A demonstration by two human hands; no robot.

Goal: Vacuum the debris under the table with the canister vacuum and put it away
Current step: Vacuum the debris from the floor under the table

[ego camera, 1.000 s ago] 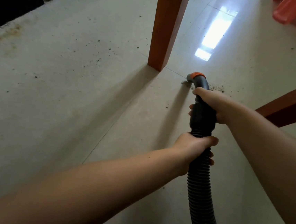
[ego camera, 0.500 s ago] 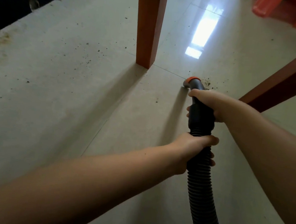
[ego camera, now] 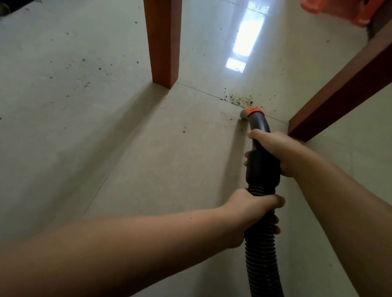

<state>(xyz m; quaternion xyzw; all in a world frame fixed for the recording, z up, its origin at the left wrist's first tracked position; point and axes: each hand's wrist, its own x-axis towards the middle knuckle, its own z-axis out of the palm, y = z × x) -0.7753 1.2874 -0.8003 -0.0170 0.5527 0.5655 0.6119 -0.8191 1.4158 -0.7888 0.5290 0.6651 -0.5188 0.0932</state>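
Debris [ego camera: 239, 99] lay uncollected just beyond the nozzle [ego camera: 247, 113] between the table legs, more specks scattered far left, while my right hand [ego camera: 273, 152] and left hand [ego camera: 251, 211] gripped the hose [ego camera: 262, 269]; storage was pending.

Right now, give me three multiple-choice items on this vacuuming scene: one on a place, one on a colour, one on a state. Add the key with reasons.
1. Where does the thickest debris patch lie?
A. just beyond the nozzle
B. under the left forearm
C. against the dark baseboard

2. What colour is the collar behind the nozzle?
A. blue
B. orange
C. white

3. How are the hands placed?
A. both open above the floor
B. only one grips the hose
C. right hand grips the rigid handle, left hand grips the ribbed hose

Key: 1 A, the specks cluster on the tile seam ahead of the nozzle, between the two table legs. 2 B, the band is plainly orange. 3 C, both sets of fingers curl round the tube.
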